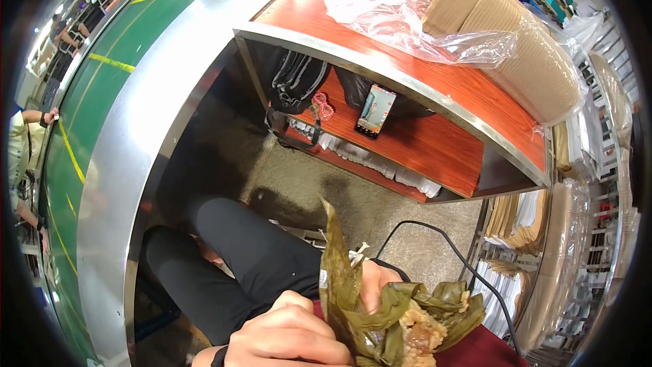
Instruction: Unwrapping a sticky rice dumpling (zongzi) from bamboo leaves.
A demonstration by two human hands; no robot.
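Note:
At the lower edge I hold a leaf-wrapped rice dumpling [424,333] over my lap. Its green-brown leaves are peeled open, and sticky rice with a brown filling shows on the right side. One long leaf end stands upright. My left hand [292,333], with a black band at the wrist, is closed, its curled fingers against the leaves at the left. Partly covered by the leaves, my right hand [373,282] grips the dumpling from behind. A bit of white string [358,253] sticks out beside the leaf.
Ahead is a red-brown wooden bench with an under-shelf [421,153] holding a lit phone [375,112], a pink beaded item [322,107] and a black bag [299,81]. Plastic-wrapped cardboard pieces [509,34] lie on top. A green conveyor belt [102,95] runs left, co-workers beyond. A black cable [448,241] crosses right.

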